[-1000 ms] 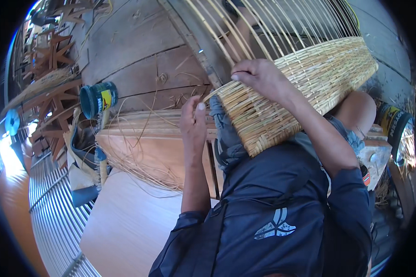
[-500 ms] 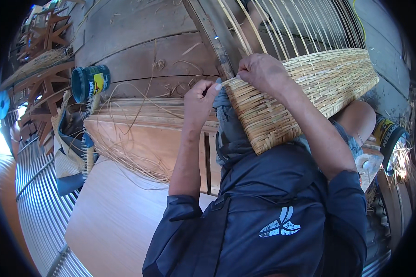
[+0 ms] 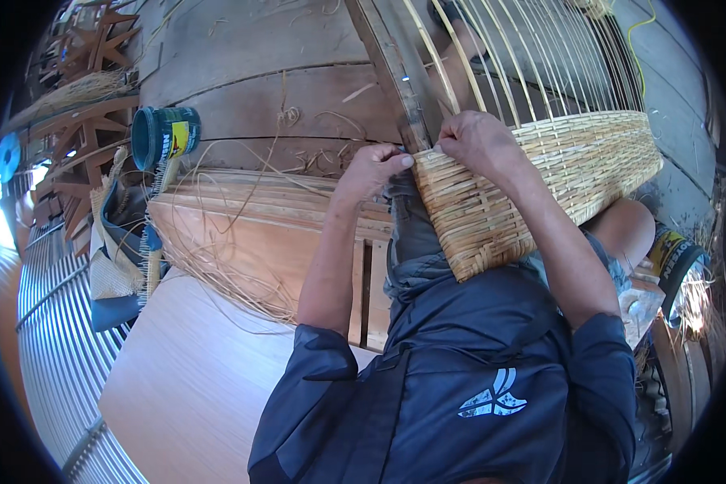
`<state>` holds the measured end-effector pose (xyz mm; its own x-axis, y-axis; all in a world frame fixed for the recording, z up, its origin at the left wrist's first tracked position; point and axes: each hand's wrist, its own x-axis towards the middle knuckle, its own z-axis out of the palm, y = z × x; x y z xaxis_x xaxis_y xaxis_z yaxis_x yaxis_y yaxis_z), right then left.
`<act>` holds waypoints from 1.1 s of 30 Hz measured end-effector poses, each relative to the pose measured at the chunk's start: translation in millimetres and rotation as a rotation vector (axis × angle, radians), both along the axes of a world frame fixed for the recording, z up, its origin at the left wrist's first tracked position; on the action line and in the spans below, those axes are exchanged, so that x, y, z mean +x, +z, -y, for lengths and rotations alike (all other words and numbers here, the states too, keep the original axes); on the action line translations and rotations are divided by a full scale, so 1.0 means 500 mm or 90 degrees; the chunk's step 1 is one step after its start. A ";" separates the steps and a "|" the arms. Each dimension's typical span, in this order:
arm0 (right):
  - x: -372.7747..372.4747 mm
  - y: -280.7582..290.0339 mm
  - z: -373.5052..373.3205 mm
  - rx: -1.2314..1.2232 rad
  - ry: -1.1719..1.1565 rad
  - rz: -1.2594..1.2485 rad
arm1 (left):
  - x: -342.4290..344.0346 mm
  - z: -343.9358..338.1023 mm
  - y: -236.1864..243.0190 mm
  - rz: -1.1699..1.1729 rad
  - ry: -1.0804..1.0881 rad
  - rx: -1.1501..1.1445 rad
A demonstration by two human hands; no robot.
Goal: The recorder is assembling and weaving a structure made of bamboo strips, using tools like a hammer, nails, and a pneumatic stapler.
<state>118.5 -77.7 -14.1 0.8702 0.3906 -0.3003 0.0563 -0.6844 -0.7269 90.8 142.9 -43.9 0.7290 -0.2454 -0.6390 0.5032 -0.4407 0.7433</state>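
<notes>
A pale woven rattan panel (image 3: 532, 177), perhaps the side of a basket, rests across my lap. Long bare rattan stakes (image 3: 532, 64) rise from its far edge. My right hand (image 3: 482, 147) is closed at that edge near the left corner, its fingertips pinching the weave. Just left of the corner is my left hand (image 3: 371, 171), thumb and forefinger pressed together beside the edge. Whatever lies between its fingertips is too small to make out.
A wooden bar (image 3: 391, 68) runs away from the panel's corner. Loose rattan strands (image 3: 242, 278) lie over wooden boards (image 3: 226, 234) on the left, with a green bucket (image 3: 165, 139) beyond. Another bucket (image 3: 676, 256) stands at right. A person's leg (image 3: 460, 60) shows behind the stakes.
The view has shifted, so panel and hands appear slightly lower and further right. My left thumb now points toward the panel's corner; my right hand stays at the woven edge.
</notes>
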 end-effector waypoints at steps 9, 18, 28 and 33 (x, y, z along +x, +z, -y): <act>0.013 0.015 -0.008 -0.061 0.018 0.006 | 0.050 -0.030 -0.011 -0.001 -0.170 0.058; 0.003 0.009 -0.001 -0.075 0.036 -0.019 | 0.038 -0.052 -0.001 -0.027 -0.219 0.059; 0.004 0.018 0.000 -0.052 0.027 -0.020 | 0.015 -0.048 -0.006 0.005 -0.119 0.085; -0.005 0.026 0.023 0.130 -0.032 -0.069 | -0.020 -0.082 -0.002 0.073 -0.065 -0.048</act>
<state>116.1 -89.0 -1.0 0.8570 0.4101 -0.3121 -0.0596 -0.5226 -0.8505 80.6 184.0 -44.8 0.7646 -0.3660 -0.5305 0.3694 -0.4257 0.8260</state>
